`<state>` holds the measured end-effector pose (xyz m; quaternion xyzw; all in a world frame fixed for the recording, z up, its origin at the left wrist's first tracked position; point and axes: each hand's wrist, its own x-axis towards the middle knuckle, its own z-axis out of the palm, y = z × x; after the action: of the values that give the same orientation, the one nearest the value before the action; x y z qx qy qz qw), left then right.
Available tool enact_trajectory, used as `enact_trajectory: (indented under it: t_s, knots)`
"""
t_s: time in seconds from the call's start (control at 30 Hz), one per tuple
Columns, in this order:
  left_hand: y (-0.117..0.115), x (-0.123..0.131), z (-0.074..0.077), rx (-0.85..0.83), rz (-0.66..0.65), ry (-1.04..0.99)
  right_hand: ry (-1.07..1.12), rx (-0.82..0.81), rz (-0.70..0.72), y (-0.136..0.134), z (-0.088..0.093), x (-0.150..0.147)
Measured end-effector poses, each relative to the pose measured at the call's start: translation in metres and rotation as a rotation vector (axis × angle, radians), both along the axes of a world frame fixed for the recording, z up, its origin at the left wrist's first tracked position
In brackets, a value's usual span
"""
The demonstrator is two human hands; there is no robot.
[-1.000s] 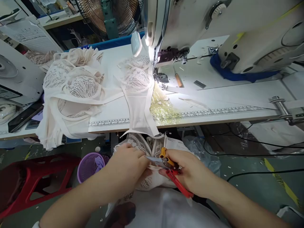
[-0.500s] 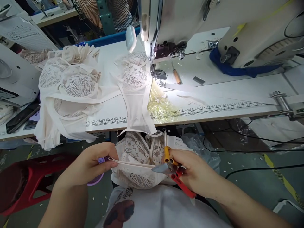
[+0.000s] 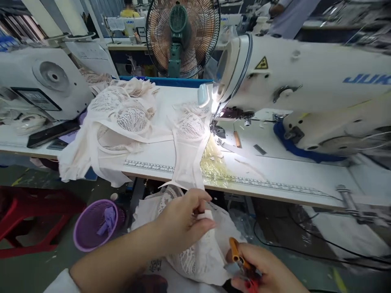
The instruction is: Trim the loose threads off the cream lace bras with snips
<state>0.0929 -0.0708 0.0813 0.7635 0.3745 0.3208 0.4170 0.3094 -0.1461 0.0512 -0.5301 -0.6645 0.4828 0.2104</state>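
Note:
My left hand point(image 3: 183, 221) is closed, thumb and fingers pinching the pale edge of a cream lace bra point(image 3: 210, 256) spread over my lap. To its lower right, my right hand point(image 3: 265, 264) is wrapped round scissors point(image 3: 240, 258) with orange and red handles and a short grey blade. The blade lies close to the bra's edge; I cannot tell whether they touch. Another cream bra piece point(image 3: 187, 150) hangs over the table edge, its far end near the needle of the sewing machine point(image 3: 293, 77).
A heap of cream bras point(image 3: 122, 122) covers the table's left part, beside a black phone point(image 3: 51, 133). A screwdriver with a wooden handle point(image 3: 237, 139) lies near the needle. Below left are a purple bin point(image 3: 81, 228) and a red stool point(image 3: 39, 215). A fan point(image 3: 175, 40) stands behind the table.
The view has tipped upward. My left hand has moved right across the bra and grips another spot. My right hand with the scissors is lower, and the bra has shifted and turned.

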Motion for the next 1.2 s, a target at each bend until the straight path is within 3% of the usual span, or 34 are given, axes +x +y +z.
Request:
enact_trajectory:
  t_s: [0.2, 0.3, 0.47, 0.57, 0.8, 1.0, 1.07, 1.2]
  knots:
    - [-0.006, 0.032, -0.006, 0.207, -0.141, 0.087, 0.208, 0.094, -0.273, 0.015, 0.020, 0.011]
    - [-0.006, 0.039, -0.004, 0.288, -0.186, 0.134, 0.335, 0.154, -0.290, 0.028, 0.029, 0.006]
    - [-0.007, 0.044, -0.003, 0.313, -0.190, 0.109, 0.347, 0.126, -0.280, 0.039, 0.033, -0.004]
    - [-0.007, 0.044, -0.007, 0.191, -0.164, 0.064, 0.405, 0.157, -0.288, 0.039, 0.029, -0.005]
    - [-0.002, 0.040, 0.003, -0.432, -0.104, -0.073, 0.446, 0.350, -0.313, 0.035, 0.023, -0.007]
    - [-0.001, 0.044, 0.006, -0.524, -0.048, -0.181, 0.428, 0.392, -0.315, 0.037, 0.016, -0.011]
    - [-0.002, 0.044, 0.004, -0.534, -0.012, -0.194, 0.436, 0.333, -0.259, 0.039, 0.016, -0.007]
    - [0.001, 0.042, 0.003, -0.622, 0.031, -0.196, 0.278, 0.189, 0.054, 0.042, 0.017, 0.009]
